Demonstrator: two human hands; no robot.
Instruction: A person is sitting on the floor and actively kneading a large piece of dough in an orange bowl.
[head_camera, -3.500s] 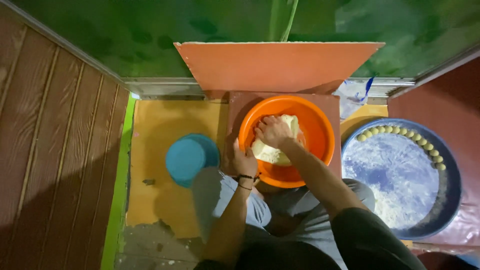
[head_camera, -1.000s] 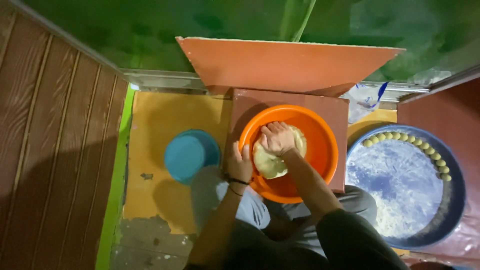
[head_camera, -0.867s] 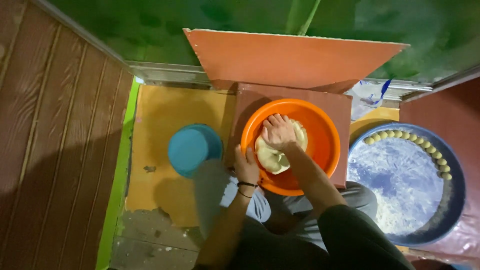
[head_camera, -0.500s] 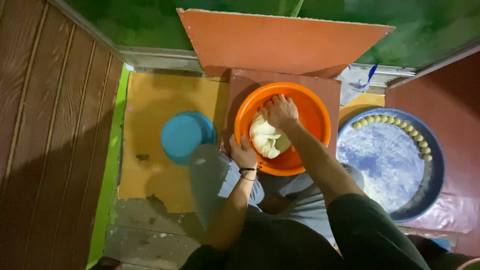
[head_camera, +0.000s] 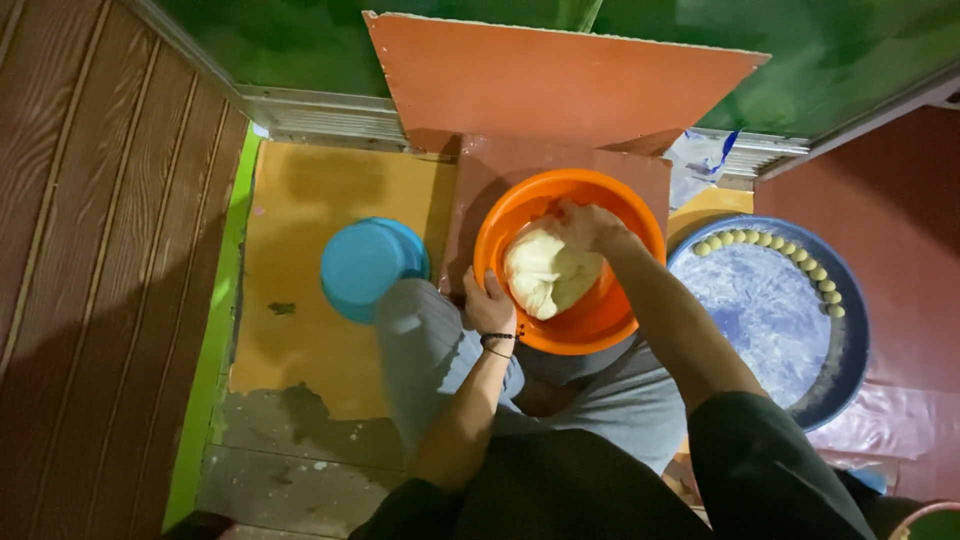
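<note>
An orange plastic bowl (head_camera: 620, 215) stands on the floor in front of my knees, with a pale lump of dough (head_camera: 540, 280) inside. My right hand (head_camera: 585, 225) reaches into the bowl and grips the far top of the dough. My left hand (head_camera: 488, 305), with dark bands on the wrist, holds the bowl's near left rim.
A blue lidded tub (head_camera: 368, 265) sits left of the bowl on a yellow mat. To the right lies a wide blue tray (head_camera: 775, 320), dusted with flour, with several small dough balls along its far rim. A red board (head_camera: 560, 80) leans against the green wall behind.
My right hand has shifted from pressing the middle of the dough to its far edge, and the dough now shows nearer me. The camera view shifted slightly.
</note>
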